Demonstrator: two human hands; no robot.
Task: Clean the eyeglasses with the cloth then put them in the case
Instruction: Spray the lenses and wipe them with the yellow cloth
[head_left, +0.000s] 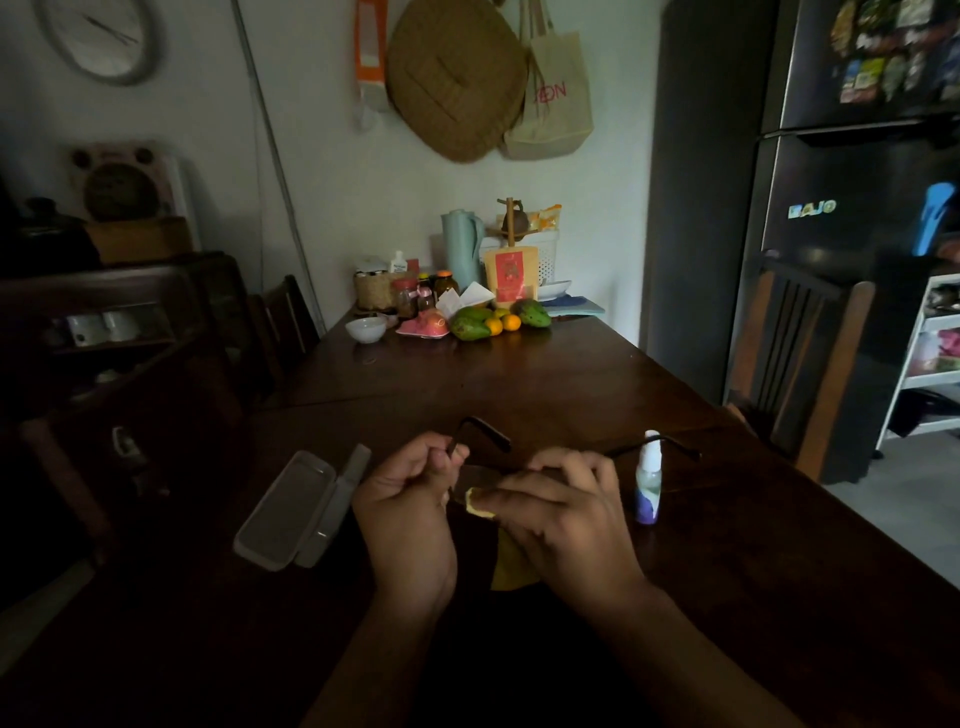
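Head view: we hold the eyeglasses over the dark table, our left hand curled and pinching the frame by one temple, our right hand pinching a yellow cloth against a lens with thumb and fingers. Left of the eyeglasses lies the open clear case; right of them stands a small spray bottle. Far beyond them sits fruit.

yellow cloth, black eyeglasses, translucent grey case, dark brown table
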